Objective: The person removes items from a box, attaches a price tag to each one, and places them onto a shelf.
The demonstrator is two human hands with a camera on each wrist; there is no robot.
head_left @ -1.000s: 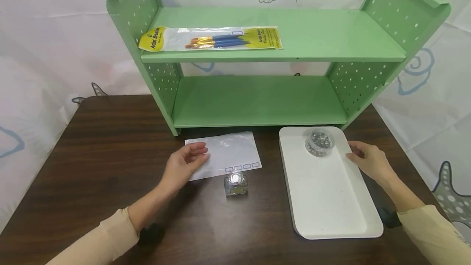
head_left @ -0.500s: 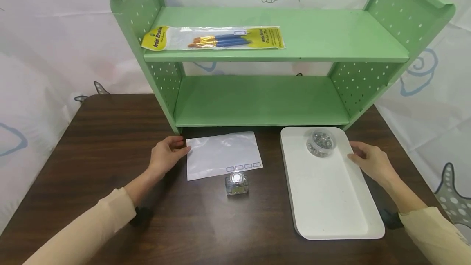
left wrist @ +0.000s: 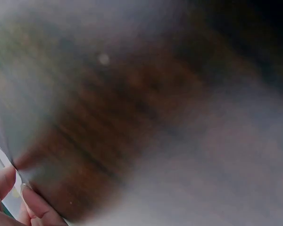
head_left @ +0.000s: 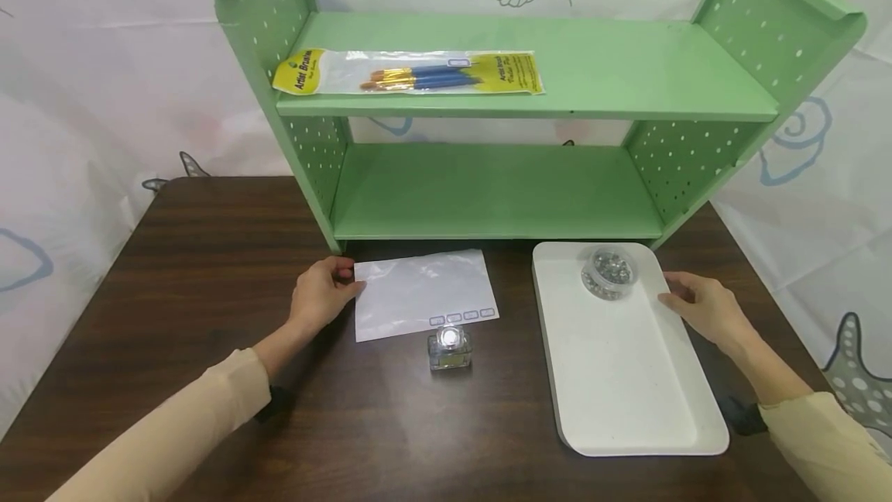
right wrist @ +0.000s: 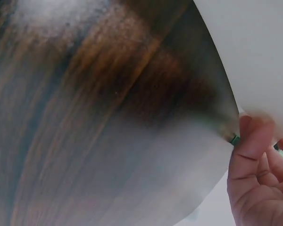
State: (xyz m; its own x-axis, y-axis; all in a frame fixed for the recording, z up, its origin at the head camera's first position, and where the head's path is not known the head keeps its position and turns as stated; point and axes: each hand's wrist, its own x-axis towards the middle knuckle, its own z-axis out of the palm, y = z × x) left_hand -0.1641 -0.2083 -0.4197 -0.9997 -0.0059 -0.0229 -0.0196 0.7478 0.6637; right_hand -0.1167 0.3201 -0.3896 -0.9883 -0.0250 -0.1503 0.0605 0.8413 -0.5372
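My left hand [head_left: 320, 291] pinches the left edge of a glossy white sheet [head_left: 421, 290] lying on the table; the sheet has a row of small blue-outlined boxes along its front. In the left wrist view the thumb [left wrist: 2, 182] and fingertips meet at a thin white edge. My right hand [head_left: 707, 308] grips the right rim of a white tray [head_left: 630, 393], thumb on the rim and fingers beyond it. A round clear tub [head_left: 609, 273] of small silvery pieces sits at the tray's far end. Just in front of the sheet stands a small square glass bottle [head_left: 449, 348].
Behind, a green two-tier shelf [head_left: 495, 192] stands on the dark wooden table [head_left: 181, 293]. A packet of artist brushes [head_left: 411, 74] lies on its upper tier, near the front edge. A printed white cloth [head_left: 104, 84] hangs behind.
My left hand has drawn back leftward from over the sheet to its left edge. The right hand stays at the tray rim. The head view has shifted slightly.
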